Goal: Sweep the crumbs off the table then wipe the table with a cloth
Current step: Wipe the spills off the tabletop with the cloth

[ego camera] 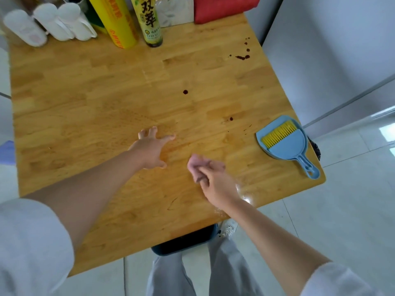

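Note:
My right hand (215, 182) is closed around a small crumpled pink cloth (196, 165), held just above or on the wooden table (85, 92) near its front right. My left hand (151, 148) rests flat on the table with fingers spread, just left of the cloth. Dark brown spots (185, 92) dot the middle of the table, more dark spots (242, 57) lie near the far right edge, and a faint smear (136, 118) spreads ahead of my left hand. A blue dustpan with a yellow-bristled brush (286, 142) lies at the right edge.
At the back stand white bottles (53, 22), a yellow roll box (115, 22), a sauce bottle (149, 22), a tissue pack (175, 11) and a red cloth (224, 9). A dark bin (186, 240) sits under the front edge by my legs. A wet patch (245, 197) glistens near my right wrist.

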`<control>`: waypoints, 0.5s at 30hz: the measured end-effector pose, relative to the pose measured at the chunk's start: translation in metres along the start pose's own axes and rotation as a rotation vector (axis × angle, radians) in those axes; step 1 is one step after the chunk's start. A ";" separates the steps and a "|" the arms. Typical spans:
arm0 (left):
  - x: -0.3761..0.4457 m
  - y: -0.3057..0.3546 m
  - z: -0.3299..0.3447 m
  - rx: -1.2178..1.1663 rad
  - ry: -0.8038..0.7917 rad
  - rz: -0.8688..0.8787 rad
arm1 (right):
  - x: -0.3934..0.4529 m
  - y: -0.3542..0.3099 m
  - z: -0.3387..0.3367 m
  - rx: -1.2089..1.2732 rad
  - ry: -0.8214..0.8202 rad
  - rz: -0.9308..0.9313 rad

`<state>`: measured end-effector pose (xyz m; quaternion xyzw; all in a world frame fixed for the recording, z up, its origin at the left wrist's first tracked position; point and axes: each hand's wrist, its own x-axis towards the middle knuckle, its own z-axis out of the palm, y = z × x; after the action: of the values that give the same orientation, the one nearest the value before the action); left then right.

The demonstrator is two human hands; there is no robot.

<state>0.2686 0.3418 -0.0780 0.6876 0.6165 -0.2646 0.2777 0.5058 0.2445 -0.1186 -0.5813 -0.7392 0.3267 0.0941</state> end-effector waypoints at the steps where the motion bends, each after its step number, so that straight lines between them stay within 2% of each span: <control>1: -0.002 0.001 0.000 0.006 -0.003 0.002 | -0.016 0.001 0.003 -0.060 -0.191 -0.174; 2: -0.003 0.001 -0.001 0.013 -0.007 -0.002 | -0.029 0.010 0.000 -0.093 -0.329 -0.277; 3: -0.004 0.001 -0.001 0.017 -0.018 -0.007 | -0.039 0.025 -0.009 -0.085 -0.373 -0.286; 4: -0.005 0.003 0.000 0.015 -0.029 -0.008 | -0.049 0.044 -0.023 -0.070 -0.343 -0.231; 6: -0.004 0.005 0.001 0.009 -0.045 -0.023 | -0.064 0.082 -0.055 -0.024 -0.134 -0.011; 8: -0.003 0.012 -0.003 0.022 -0.043 -0.056 | -0.072 0.117 -0.081 0.071 0.209 0.311; 9: -0.004 0.019 -0.006 0.051 -0.028 -0.066 | -0.073 0.123 -0.084 0.104 0.324 0.443; 10: -0.003 0.030 -0.008 0.076 0.004 -0.066 | -0.074 0.119 -0.081 0.122 0.374 0.499; 12: 0.002 0.057 -0.013 0.062 0.071 -0.019 | -0.071 0.095 -0.062 0.119 0.296 0.401; 15: 0.012 0.118 -0.021 0.007 0.156 0.177 | -0.075 0.077 -0.044 0.080 -0.065 0.066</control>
<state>0.3874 0.3551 -0.0658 0.7589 0.5721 -0.1868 0.2485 0.6130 0.2004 -0.1120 -0.5902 -0.7087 0.3776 0.0823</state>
